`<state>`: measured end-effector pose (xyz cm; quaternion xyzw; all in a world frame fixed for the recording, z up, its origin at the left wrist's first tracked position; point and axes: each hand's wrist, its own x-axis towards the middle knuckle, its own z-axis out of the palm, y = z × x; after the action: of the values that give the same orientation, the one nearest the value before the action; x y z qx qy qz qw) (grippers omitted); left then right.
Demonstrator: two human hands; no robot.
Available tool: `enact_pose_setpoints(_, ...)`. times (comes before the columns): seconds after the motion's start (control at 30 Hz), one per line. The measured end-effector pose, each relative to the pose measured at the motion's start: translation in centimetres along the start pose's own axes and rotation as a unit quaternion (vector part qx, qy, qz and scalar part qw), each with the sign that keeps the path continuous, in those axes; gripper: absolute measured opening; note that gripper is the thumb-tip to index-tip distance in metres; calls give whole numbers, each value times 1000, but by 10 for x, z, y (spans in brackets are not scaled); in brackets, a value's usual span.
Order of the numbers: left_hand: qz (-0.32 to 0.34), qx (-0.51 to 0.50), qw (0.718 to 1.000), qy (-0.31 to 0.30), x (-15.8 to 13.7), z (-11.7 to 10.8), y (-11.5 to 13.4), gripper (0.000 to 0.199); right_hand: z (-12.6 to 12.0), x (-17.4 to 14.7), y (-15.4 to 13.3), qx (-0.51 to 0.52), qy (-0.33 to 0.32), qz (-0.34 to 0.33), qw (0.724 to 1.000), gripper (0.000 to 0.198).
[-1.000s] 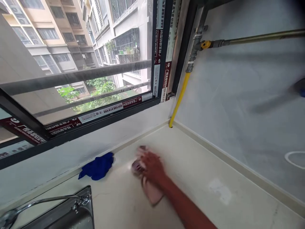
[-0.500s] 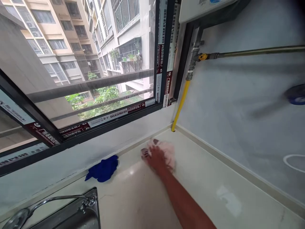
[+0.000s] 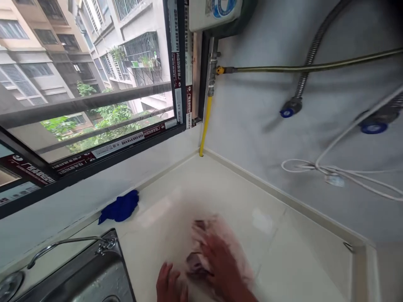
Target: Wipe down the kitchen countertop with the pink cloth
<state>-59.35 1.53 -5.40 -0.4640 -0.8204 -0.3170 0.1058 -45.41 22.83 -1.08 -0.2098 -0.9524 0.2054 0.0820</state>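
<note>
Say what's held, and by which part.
Right hand on a loose pink cloth, near its middle; blur hides any grip. Left hand: nothing seen held.

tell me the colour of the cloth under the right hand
The cloth is pale pink with dark patches; head view shows it best.

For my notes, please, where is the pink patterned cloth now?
In the head view, the cloth lies beneath the right hand on the cream countertop, right of the steel sink.

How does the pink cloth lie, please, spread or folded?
Spread, at least partly: the pink cloth reaches past the right hand on both sides; blur hides any folds.
</note>
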Motion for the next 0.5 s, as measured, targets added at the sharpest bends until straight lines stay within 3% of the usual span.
enact_pose_setpoints(0.13, 30, -13, 999, -22, 14, -13, 9, 31, -46, -67, 99, -120, 34, 194, 973, 67)
enact_pose_setpoints(0.23, 27, -20, 999, -43, 21, -20, 17, 32, -79, -75, 127, -155, 47, 354, 921, 71)
enact_pose_setpoints(0.3, 25, -28, 998, -46, 24, -21, 19, 33, -83, -63, 115, -153, 73, 444, 880, 72)
enact_pose_setpoints(0.37, 27, -33, 998, -39, 25, -19, 19, 34, -72, -49, 82, -141, 91, 479, 862, 73)
enact_pose_setpoints(0.43, 32, -38, 998, -32, 28, -17, 17, 34, -51, -42, 34, -124, 89, 448, 881, 74)
enact_pose_setpoints(0.5, 41, -43, 998, -25, 32, -15, 15, 37, -28, -48, -18, -93, 67, 370, 922, 74)
